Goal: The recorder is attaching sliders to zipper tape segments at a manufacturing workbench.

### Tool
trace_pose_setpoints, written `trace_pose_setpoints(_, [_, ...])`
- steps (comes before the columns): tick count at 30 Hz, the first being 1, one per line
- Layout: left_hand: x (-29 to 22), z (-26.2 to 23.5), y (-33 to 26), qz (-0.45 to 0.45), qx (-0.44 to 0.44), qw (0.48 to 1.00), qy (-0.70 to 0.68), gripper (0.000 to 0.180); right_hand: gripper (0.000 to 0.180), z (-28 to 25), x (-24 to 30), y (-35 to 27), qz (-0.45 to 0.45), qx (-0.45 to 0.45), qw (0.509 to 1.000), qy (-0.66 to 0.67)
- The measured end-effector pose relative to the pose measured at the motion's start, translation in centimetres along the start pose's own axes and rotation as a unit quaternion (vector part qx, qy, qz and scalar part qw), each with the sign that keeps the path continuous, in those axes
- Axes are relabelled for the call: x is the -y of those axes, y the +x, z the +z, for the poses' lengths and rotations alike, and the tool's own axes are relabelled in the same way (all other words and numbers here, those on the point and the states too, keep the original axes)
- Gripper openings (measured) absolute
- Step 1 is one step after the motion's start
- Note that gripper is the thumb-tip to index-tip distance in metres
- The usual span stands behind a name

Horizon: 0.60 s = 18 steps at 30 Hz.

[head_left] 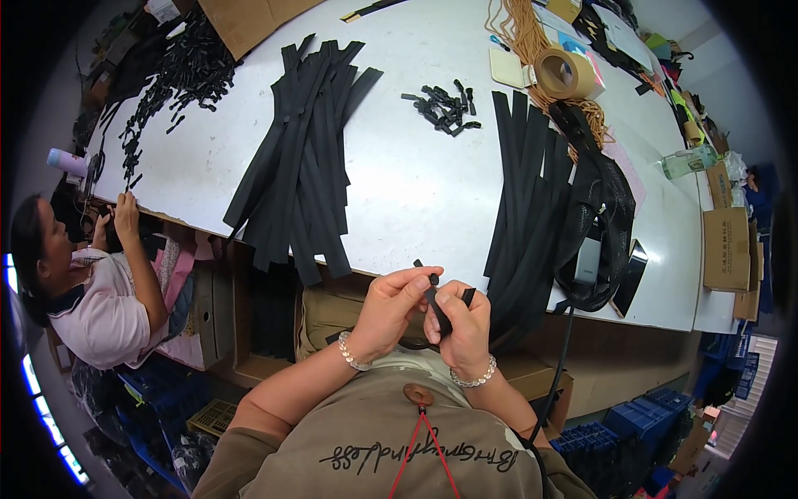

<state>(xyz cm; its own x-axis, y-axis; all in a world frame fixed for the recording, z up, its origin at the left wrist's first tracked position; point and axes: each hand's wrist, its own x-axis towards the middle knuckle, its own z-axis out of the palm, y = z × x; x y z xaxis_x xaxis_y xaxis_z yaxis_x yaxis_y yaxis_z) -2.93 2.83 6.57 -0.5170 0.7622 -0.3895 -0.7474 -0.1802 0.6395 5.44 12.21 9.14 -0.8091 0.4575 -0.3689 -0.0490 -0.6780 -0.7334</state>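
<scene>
Pinching black fitting (433, 280) in left hand (391, 301), black strap (444, 314) in right hand (465, 326), at six o'clock by the table (399, 191), apparently only part-joined, with loose fittings (440, 110) at twelve and straps (303, 158) at eleven seemingly left.

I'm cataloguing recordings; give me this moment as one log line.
left hand: pinching small black part | right hand: holding black strap | white table: left strap pile, right strap pile, loose black pieces between

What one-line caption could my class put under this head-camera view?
Left hand and right hand hold a black strap at a white table bearing flat black strips and small black fittings.
</scene>
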Motion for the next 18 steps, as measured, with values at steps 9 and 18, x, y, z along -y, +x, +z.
trace_pose_setpoints(9, [-0.03, 0.3, -0.03, 0.021, 0.013, 1.0, -0.009, 0.024, 0.017, -0.1, -0.04, -0.02, -0.01, 0.004, 1.0, 0.014])
trace_pose_setpoints(18, [0.06, 0.29, -0.04, 0.017, 0.029, 0.999, -0.03, 0.024, 0.017, 0.35, 0.03, 0.03, -0.021, -0.002, 1.0, 0.014])
